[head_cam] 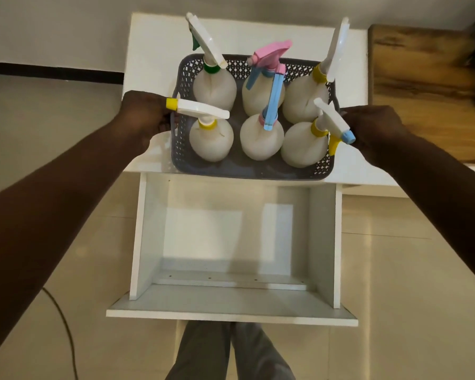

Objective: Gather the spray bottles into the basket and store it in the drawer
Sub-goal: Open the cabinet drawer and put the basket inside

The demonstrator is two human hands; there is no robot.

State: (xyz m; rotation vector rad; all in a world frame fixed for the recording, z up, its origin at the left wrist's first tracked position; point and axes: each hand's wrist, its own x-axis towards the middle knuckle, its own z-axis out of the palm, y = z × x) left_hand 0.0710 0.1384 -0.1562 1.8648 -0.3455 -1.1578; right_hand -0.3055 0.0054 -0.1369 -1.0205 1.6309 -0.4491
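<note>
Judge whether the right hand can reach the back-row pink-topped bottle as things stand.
Probably not: the right hand grips the basket rim, and two yellow-collared bottles stand between it and the back-row pink-topped bottle.

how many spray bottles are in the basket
6, all in the grey basket: far-left bottle, far-middle bottle, far-right bottle, near-left bottle, near-middle bottle, near-right bottle. None seems hidden.

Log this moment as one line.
basket: six bottles inside, on cabinet; left hand: grips left rim; right hand: grips right rim; drawer: open
</note>
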